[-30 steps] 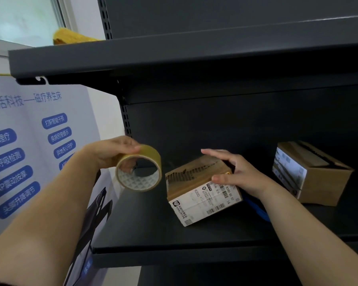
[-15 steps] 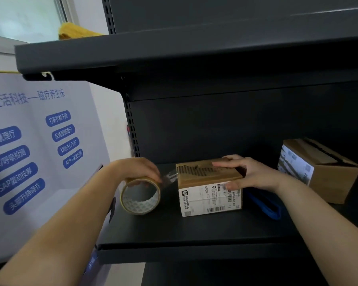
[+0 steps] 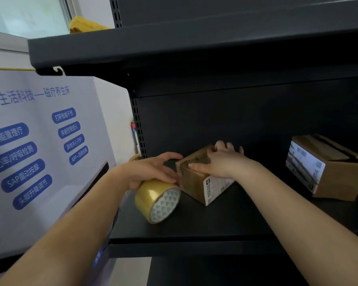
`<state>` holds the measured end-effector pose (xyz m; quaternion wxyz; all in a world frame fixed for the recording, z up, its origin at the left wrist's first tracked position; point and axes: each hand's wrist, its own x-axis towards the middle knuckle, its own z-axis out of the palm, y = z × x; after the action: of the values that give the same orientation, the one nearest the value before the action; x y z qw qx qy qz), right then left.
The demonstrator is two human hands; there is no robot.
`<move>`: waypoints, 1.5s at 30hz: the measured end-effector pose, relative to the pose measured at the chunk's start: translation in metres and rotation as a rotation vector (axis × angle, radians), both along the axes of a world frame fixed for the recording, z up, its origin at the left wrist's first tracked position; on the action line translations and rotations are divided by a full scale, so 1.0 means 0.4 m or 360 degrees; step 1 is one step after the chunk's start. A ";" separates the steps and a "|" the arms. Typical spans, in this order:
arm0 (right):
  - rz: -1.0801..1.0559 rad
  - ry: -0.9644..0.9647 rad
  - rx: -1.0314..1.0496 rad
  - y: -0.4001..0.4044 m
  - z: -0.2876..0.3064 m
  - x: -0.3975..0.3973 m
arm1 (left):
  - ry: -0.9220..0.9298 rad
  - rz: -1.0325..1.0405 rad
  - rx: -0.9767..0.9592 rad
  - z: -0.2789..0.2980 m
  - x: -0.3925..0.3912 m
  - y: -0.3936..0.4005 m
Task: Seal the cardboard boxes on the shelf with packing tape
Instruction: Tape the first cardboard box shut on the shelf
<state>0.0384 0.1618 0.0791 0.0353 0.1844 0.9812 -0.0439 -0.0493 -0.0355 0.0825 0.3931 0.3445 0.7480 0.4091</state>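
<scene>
We had turned the small cardboard box (image 3: 203, 178) since half a second earlier: it then faced us squarely with its white shipping label to the front, and now it sat cornerwise on the dark metal shelf (image 3: 194, 228), the label swung round to its right face. Our right hand (image 3: 221, 162) lay flat across its top, fingers (image 3: 225, 146) nearly straight and reaching over the far edge, pressing the flaps down rather than gripping.

Our left hand (image 3: 151, 172) had dropped lower and closer. It rested over the roll of yellowish packing tape (image 3: 159, 200), its fingers spread loosely on top of the roll, which now touched the shelf just beside the box's left face. We could not tell whether a strip already ran from roll to box; the blur hid it.

We judged that the turn offered a side face as an anchor for the tape, so sealing of this box was only beginning. The second cardboard box (image 3: 327, 168) stood well apart to the right, its top flaps not taped as far as we could see.
</scene>
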 end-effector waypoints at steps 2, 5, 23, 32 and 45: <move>0.0110 0.0099 -0.0098 0.026 -0.003 -0.028 | -0.0062 0.0055 0.0072 -0.022 0.010 0.011; 0.0237 0.0334 -0.0315 0.046 -0.013 -0.065 | -0.0083 0.0286 0.0196 -0.057 0.015 0.032; -0.0565 -0.0286 -0.0218 0.168 -0.036 0.121 | -0.0196 0.0806 0.0579 -0.112 0.034 0.105; -0.0119 0.0563 -0.0811 0.185 -0.075 0.132 | -0.0265 0.0828 0.0628 -0.105 0.041 0.108; 0.0569 0.0265 0.0522 -0.002 0.061 0.062 | -0.0272 0.0884 0.0634 -0.096 0.053 0.116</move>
<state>0.0632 0.1609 0.1037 -0.0688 0.0071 0.9918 0.1079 -0.0282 0.0107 0.0442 0.2531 0.1623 0.6830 0.6656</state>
